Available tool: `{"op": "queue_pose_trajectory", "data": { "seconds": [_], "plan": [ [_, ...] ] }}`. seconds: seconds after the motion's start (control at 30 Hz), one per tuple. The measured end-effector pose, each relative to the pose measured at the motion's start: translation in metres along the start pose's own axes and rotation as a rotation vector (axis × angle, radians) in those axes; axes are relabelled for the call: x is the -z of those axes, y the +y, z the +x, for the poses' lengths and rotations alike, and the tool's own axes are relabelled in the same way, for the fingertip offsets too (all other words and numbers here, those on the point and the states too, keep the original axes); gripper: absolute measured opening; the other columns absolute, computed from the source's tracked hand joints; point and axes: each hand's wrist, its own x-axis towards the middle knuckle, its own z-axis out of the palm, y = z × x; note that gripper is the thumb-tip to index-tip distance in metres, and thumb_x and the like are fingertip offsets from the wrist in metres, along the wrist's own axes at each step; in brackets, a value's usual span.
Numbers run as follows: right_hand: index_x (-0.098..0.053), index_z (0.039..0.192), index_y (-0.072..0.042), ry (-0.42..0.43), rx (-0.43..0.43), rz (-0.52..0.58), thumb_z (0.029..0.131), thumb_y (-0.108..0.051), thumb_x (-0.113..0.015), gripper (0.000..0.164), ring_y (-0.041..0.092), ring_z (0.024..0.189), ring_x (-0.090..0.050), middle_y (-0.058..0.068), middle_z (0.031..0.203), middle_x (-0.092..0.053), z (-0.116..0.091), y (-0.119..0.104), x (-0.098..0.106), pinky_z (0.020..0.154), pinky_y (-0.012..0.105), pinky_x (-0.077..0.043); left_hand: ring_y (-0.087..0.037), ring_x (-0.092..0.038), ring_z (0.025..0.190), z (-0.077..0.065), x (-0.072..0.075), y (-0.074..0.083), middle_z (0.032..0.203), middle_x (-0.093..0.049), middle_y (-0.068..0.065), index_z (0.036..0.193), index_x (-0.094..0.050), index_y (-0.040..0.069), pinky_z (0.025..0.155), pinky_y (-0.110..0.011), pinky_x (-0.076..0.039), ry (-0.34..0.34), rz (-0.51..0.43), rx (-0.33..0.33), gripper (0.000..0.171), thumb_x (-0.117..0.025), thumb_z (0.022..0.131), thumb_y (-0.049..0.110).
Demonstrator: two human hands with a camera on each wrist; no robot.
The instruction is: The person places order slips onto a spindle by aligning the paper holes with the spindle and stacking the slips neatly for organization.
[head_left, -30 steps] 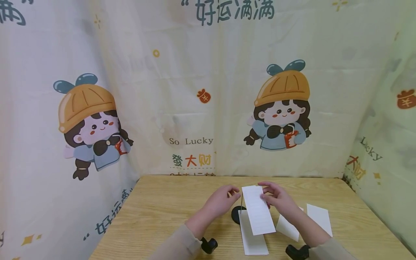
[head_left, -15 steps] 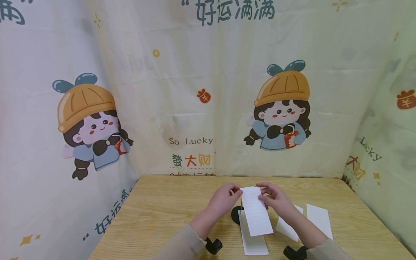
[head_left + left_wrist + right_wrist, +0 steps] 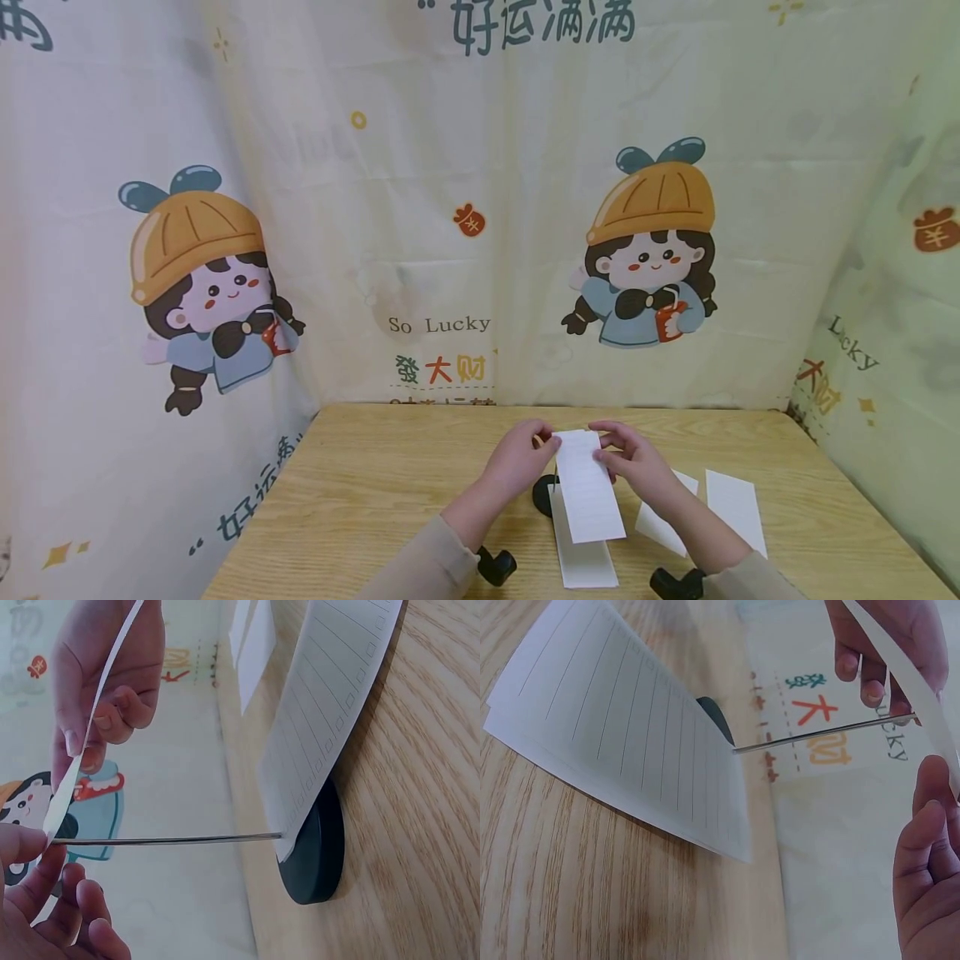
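Note:
A lined white slip of paper is stretched between both hands above the table. At its upper left corner my left hand pinches it between thumb and fingers. On the opposite edge, my right hand grips it with thumb and fingertips. Under the slip stands a bill spike with a round black base and a thin upright metal rod. The rod's top meets the slip by the left fingertips; whether it pierces the paper I cannot tell. More lined slips lie low at the rod's foot, partly over the base.
Two white papers, one partly behind the right forearm and another farther right, lie on the wooden table. Black curved pieces sit by the wrists. A printed curtain encloses the back and sides.
My left hand has shifted right and now pinches the slip's corner, which it was apart from earlier. The held slip and right hand have moved slightly left.

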Motion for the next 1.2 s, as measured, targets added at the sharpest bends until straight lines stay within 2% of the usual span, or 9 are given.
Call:
{"op": "queue_pose_trajectory", "data": {
  "seconds": [0.3,0.47,0.63,0.73,0.87,1.2],
  "plan": [
    [-0.049,0.138,-0.004,0.009,-0.013,0.012,0.095,-0.011,-0.066,0.047,0.023,0.077,-0.060,0.015,0.107,-0.060,0.001,0.000,-0.001,0.067,0.033,-0.053,-0.012,-0.053,0.080,0.002,0.000,0.001,0.091,-0.057,0.009,0.103,-0.067,0.022,0.066,-0.030,-0.046,-0.002,0.000,0.004,0.018,-0.062,0.098,0.039],
    [-0.045,0.140,-0.002,-0.015,0.012,0.023,0.096,-0.010,-0.065,0.050,0.021,0.077,-0.060,0.018,0.107,-0.061,0.002,0.001,-0.001,0.066,0.032,-0.053,-0.012,-0.054,0.082,0.002,-0.001,0.002,0.092,-0.058,0.010,0.103,-0.066,0.023,0.068,-0.030,-0.047,-0.009,-0.008,0.013,0.017,-0.061,0.098,0.038],
    [-0.040,0.142,0.000,-0.036,-0.025,0.044,0.098,-0.014,-0.062,0.051,0.021,0.079,-0.060,0.015,0.105,-0.064,0.003,0.003,0.001,0.068,0.032,-0.054,-0.013,-0.054,0.082,0.002,-0.001,0.003,0.092,-0.058,0.010,0.103,-0.066,0.023,0.070,-0.030,-0.048,-0.012,-0.025,0.023,0.017,-0.061,0.098,0.038],
    [-0.048,0.133,0.005,-0.044,-0.055,0.035,0.100,-0.018,-0.059,0.041,0.020,0.075,-0.058,0.009,0.092,-0.063,0.002,0.004,0.003,0.068,0.033,-0.053,-0.013,-0.054,0.081,0.002,-0.001,0.003,0.091,-0.058,0.010,0.103,-0.066,0.023,0.069,-0.030,-0.049,-0.016,-0.045,0.032,0.016,-0.061,0.098,0.038],
    [-0.057,0.117,0.009,-0.069,-0.045,0.019,0.101,-0.019,-0.059,0.032,0.017,0.070,-0.055,0.008,0.080,-0.058,0.001,0.008,0.006,0.063,0.030,-0.052,-0.013,-0.054,0.080,0.002,-0.001,0.002,0.091,-0.058,0.010,0.101,-0.065,0.024,0.068,-0.031,-0.048,-0.018,-0.054,0.026,0.015,-0.061,0.098,0.038],
    [-0.058,0.110,0.007,-0.087,0.030,-0.037,0.099,-0.015,-0.061,0.025,0.017,0.071,-0.060,0.011,0.084,-0.063,-0.002,0.013,0.007,0.060,0.027,-0.051,-0.015,-0.054,0.078,0.000,0.002,0.005,0.089,-0.059,0.007,0.101,-0.065,0.022,0.066,-0.032,-0.047,-0.030,-0.078,0.037,0.016,-0.061,0.099,0.037]
  ]
}}
